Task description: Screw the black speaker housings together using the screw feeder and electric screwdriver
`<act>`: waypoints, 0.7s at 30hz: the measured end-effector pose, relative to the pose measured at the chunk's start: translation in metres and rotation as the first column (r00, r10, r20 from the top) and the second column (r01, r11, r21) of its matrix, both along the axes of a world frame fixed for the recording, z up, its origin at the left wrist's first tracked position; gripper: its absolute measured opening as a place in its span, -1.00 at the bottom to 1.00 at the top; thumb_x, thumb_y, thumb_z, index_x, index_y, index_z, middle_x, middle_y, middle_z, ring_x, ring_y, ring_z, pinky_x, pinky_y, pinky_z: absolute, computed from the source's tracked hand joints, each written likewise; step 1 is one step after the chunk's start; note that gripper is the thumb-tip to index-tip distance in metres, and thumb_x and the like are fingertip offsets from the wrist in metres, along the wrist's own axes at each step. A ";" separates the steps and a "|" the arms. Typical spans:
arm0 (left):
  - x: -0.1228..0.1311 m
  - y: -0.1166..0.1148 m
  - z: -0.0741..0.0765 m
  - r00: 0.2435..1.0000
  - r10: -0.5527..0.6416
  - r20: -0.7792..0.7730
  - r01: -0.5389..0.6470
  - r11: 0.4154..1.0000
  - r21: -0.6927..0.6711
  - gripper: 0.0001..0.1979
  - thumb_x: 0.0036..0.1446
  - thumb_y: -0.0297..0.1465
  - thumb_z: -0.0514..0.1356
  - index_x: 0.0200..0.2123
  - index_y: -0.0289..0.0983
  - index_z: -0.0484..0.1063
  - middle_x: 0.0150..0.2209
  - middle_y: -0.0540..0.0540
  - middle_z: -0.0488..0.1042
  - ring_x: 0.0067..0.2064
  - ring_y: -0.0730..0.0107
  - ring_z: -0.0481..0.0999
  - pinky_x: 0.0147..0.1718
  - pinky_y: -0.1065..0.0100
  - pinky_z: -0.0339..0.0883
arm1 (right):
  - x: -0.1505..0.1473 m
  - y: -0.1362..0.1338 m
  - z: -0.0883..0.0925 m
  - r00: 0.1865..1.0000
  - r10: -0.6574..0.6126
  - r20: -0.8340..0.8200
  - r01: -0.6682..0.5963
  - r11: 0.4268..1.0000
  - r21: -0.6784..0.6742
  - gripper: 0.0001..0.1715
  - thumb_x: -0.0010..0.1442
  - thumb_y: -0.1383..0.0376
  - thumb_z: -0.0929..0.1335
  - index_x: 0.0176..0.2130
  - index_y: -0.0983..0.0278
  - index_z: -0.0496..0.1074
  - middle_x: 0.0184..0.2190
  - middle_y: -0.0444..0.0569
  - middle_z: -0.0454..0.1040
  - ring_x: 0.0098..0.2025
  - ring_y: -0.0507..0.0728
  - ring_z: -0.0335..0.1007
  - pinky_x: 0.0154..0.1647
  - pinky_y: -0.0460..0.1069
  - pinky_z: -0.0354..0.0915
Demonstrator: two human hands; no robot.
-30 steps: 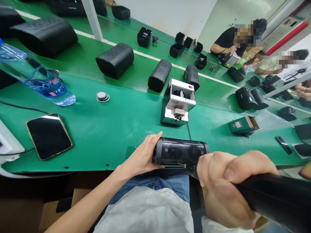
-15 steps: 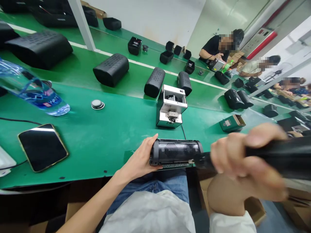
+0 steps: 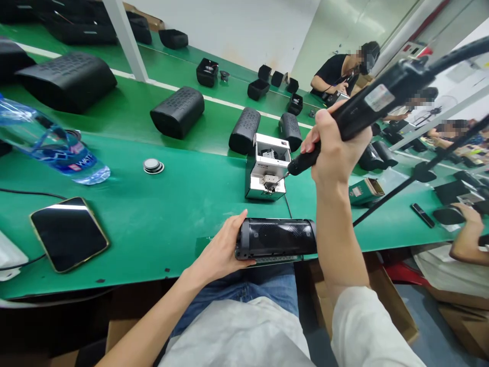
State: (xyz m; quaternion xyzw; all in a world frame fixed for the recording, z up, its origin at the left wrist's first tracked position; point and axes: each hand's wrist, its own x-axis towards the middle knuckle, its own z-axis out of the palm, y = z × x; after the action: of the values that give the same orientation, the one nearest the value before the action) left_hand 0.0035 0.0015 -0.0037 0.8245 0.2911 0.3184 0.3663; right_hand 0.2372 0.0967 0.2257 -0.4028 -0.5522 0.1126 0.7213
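Observation:
My left hand grips the left end of a black speaker with a perforated front, which lies at the front edge of the green bench. In my right hand is a black electric screwdriver, its cable running off to the upper right. The screwdriver's tip points down and left, at the pick-up spot of a white and black screw feeder. Whether the tip touches a screw there is too small to tell. My right forearm passes in front of the speaker's right end.
At the left are a phone, a water bottle and small round discs. Black speaker housings stand along the line behind. A green box and a slanting black rod are at the right. Co-workers sit farther off.
My right hand has carried the screwdriver from the speaker's right end up and away to the screw feeder. The left hand and the speaker have stayed in place.

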 end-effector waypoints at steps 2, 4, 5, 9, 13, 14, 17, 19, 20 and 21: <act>0.000 0.000 -0.001 1.000 0.001 0.002 -0.001 1.000 -0.003 0.56 0.06 -0.46 0.67 0.71 0.12 -0.44 0.52 -0.40 0.23 0.51 -0.36 0.40 0.40 -0.35 0.47 | 0.000 0.004 -0.002 0.999 0.018 -0.028 -0.018 1.000 0.010 -0.32 0.13 -0.29 0.68 -0.35 0.06 0.38 -0.57 -0.25 0.25 -0.65 0.08 0.13 -0.59 0.13 0.22; -0.001 0.000 -0.001 1.000 -0.001 0.001 0.001 1.000 -0.006 0.55 0.06 -0.45 0.66 0.71 0.12 -0.43 0.52 -0.39 0.23 0.51 -0.35 0.39 0.41 -0.35 0.45 | 0.000 0.008 -0.004 0.998 0.029 -0.058 -0.027 0.999 0.038 -0.34 0.13 -0.26 0.69 -0.35 0.07 0.39 -0.57 -0.27 0.25 -0.68 0.05 0.09 -0.63 0.11 0.18; -0.001 0.000 -0.001 1.000 -0.002 -0.001 0.002 1.000 -0.009 0.54 0.06 -0.45 0.66 0.71 0.12 -0.42 0.52 -0.39 0.24 0.51 -0.35 0.39 0.42 -0.35 0.44 | 0.001 0.010 -0.005 0.997 0.038 -0.060 -0.035 0.998 0.043 -0.35 0.14 -0.23 0.69 -0.35 0.07 0.40 -0.57 -0.28 0.24 -0.68 0.04 0.08 -0.64 0.10 0.18; -0.001 0.001 -0.002 1.000 -0.002 0.002 0.002 1.000 -0.026 0.49 0.11 -0.42 0.64 0.71 0.10 -0.39 0.50 -0.36 0.26 0.52 -0.33 0.38 0.43 -0.31 0.43 | 0.003 0.009 -0.010 0.999 0.048 -0.012 -0.048 0.999 -0.015 -0.33 0.18 -0.27 0.67 -0.35 0.07 0.37 -0.54 -0.25 0.24 -0.65 0.04 0.12 -0.61 0.09 0.18; 0.000 0.002 -0.002 1.000 -0.010 0.003 0.010 1.000 -0.021 0.48 0.12 -0.41 0.63 0.71 0.08 -0.41 0.50 -0.37 0.24 0.53 -0.33 0.35 0.45 -0.32 0.41 | 0.006 -0.005 -0.005 0.999 0.040 -0.015 -0.041 0.999 -0.016 -0.36 0.15 -0.27 0.68 -0.35 0.03 0.40 -0.56 -0.23 0.25 -0.63 0.08 0.09 -0.57 0.14 0.15; 0.000 0.002 -0.002 1.000 -0.011 0.002 0.011 1.000 -0.016 0.49 0.11 -0.42 0.64 0.71 0.08 -0.41 0.50 -0.38 0.24 0.53 -0.33 0.36 0.45 -0.33 0.40 | 0.005 -0.009 -0.002 0.999 0.042 -0.018 -0.042 0.999 0.005 -0.39 0.17 -0.24 0.68 -0.36 0.02 0.40 -0.57 -0.22 0.24 -0.63 0.09 0.08 -0.57 0.15 0.14; 0.000 0.002 -0.001 1.000 -0.011 -0.009 0.011 1.000 -0.010 0.50 0.11 -0.42 0.64 0.71 0.09 -0.44 0.49 -0.38 0.25 0.52 -0.34 0.37 0.44 -0.35 0.41 | 0.000 -0.016 0.004 0.999 0.032 -0.010 -0.031 0.996 0.080 -0.41 0.22 -0.21 0.65 -0.38 0.01 0.38 -0.58 -0.22 0.20 -0.63 0.11 0.08 -0.57 0.15 0.13; 0.000 0.002 -0.001 1.000 -0.008 -0.019 0.008 1.000 -0.010 0.51 0.10 -0.43 0.64 0.70 0.09 -0.44 0.49 -0.38 0.25 0.52 -0.34 0.37 0.44 -0.35 0.42 | -0.004 -0.012 0.002 1.000 0.010 0.006 -0.011 0.995 0.099 -0.36 0.23 -0.28 0.62 -0.40 0.02 0.35 -0.58 -0.22 0.19 -0.62 0.10 0.08 -0.58 0.14 0.12; -0.001 0.003 0.000 1.000 -0.005 -0.023 0.004 1.000 -0.010 0.52 0.09 -0.43 0.64 0.70 0.09 -0.44 0.50 -0.38 0.24 0.52 -0.35 0.37 0.44 -0.35 0.42 | -0.005 -0.008 -0.001 1.000 0.000 0.017 -0.002 0.996 0.089 -0.32 0.22 -0.33 0.61 -0.40 0.03 0.34 -0.58 -0.22 0.19 -0.62 0.10 0.08 -0.59 0.14 0.12; -0.001 0.003 0.000 1.000 -0.001 -0.024 0.001 1.000 -0.010 0.52 0.09 -0.43 0.64 0.71 0.08 -0.43 0.50 -0.38 0.24 0.52 -0.35 0.37 0.43 -0.35 0.42 | -0.006 -0.003 -0.005 1.000 -0.006 0.025 0.004 0.997 0.071 -0.28 0.21 -0.39 0.59 -0.40 0.04 0.33 -0.58 -0.22 0.20 -0.61 0.09 0.08 -0.58 0.13 0.12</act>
State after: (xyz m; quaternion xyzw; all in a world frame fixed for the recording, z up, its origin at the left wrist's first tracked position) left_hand 0.0026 0.0041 -0.0037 0.8266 0.2966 0.3067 0.3670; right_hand 0.2308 0.0939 0.2206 -0.3797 -0.5636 0.0861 0.7285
